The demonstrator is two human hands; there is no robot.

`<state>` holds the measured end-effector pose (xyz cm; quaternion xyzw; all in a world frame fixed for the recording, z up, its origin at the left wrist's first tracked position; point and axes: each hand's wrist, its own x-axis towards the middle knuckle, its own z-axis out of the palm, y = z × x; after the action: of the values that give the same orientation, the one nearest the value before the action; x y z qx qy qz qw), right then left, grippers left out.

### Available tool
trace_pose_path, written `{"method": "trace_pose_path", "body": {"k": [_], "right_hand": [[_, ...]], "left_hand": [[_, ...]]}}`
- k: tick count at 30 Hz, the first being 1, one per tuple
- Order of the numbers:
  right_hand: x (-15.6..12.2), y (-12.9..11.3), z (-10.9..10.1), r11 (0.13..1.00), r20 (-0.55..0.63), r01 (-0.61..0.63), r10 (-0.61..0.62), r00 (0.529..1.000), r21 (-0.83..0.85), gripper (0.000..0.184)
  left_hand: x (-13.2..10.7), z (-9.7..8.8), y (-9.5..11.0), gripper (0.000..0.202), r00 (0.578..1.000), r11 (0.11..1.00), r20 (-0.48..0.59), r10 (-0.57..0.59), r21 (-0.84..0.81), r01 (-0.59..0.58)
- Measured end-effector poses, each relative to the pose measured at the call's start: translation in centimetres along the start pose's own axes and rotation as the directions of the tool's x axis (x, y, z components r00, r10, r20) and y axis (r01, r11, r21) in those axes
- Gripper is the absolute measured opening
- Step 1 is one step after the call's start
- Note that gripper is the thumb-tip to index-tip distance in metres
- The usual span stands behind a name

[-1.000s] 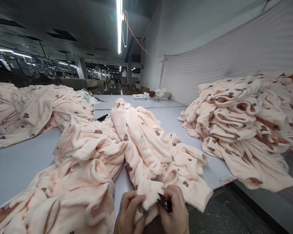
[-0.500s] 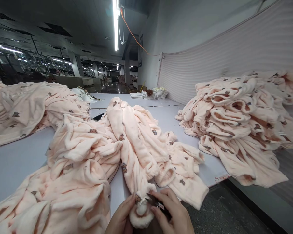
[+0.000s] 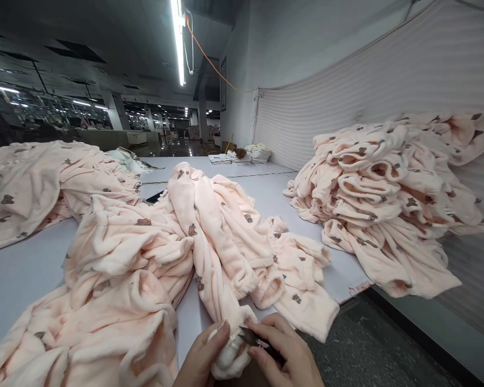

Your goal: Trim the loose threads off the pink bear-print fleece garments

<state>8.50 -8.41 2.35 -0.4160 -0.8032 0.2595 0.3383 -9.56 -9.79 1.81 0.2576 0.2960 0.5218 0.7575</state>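
A fluffy pale-pink garment with small bear prints stretches along the table toward me, its cuffed end bunched at the bottom centre. My left hand pinches that cuff from the left side, thumb on top. In my right hand is a pair of dark thread snips, the pointed blades lying against the fabric close to my left thumb. My right fingers wrap the snips, so most of their body is hidden. Whether a thread lies between the blades is too small to tell.
Pink garments heap on the left, in front at left, and in a tall stack at right beside a draped wall sheet. Folded white pieces lie at the back of the table. The table's right edge drops to the floor.
The cuff has been turned and bunched up, its round opening no longer facing me. Both hands stay close together, the snips still in my right hand. The whole view has shifted slightly.
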Motion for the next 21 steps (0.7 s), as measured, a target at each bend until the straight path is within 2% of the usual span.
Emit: {"method": "trace_pose_path", "body": {"k": [6, 9, 12, 15, 18, 21], "right_hand": [[0.4, -0.2, -0.2, 1.000, -0.005, 0.013, -0.013, 1.000, -0.024, 0.031], [0.4, -0.2, 0.1, 0.997, -0.041, 0.037, -0.040, 0.998, -0.068, 0.028], [0.4, 0.0, 0.4, 0.996, -0.069, 0.062, -0.067, 0.995, -0.071, 0.029], [0.6, 0.2, 0.5, 0.999, -0.083, 0.039, -0.041, 0.996, -0.026, 0.029], [1.1, 0.5, 0.4, 0.994, -0.096, -0.016, 0.026, 0.995, 0.110, 0.025], [1.5, 0.6, 0.2, 0.965, -0.053, 0.007, 0.007, 0.999, 0.262, 0.027]], "left_hand": [[0.3, -0.4, -0.3, 0.034, 0.992, 0.981, -0.116, 0.044, 0.193, -0.021], [0.4, -0.3, -0.5, 0.033, 0.989, 0.977, -0.136, 0.065, 0.211, -0.036], [0.4, -0.1, -0.5, 0.031, 0.990, 0.987, -0.126, 0.068, 0.155, -0.048], [0.5, -0.3, -0.3, 0.029, 0.998, 1.000, -0.063, -0.012, -0.014, 0.011], [0.5, -0.9, -0.4, 0.033, 0.992, 0.980, -0.012, -0.126, -0.159, 0.123], [0.5, -1.5, -0.3, 0.040, 0.979, 0.971, -0.002, -0.202, -0.134, 0.200]]}}
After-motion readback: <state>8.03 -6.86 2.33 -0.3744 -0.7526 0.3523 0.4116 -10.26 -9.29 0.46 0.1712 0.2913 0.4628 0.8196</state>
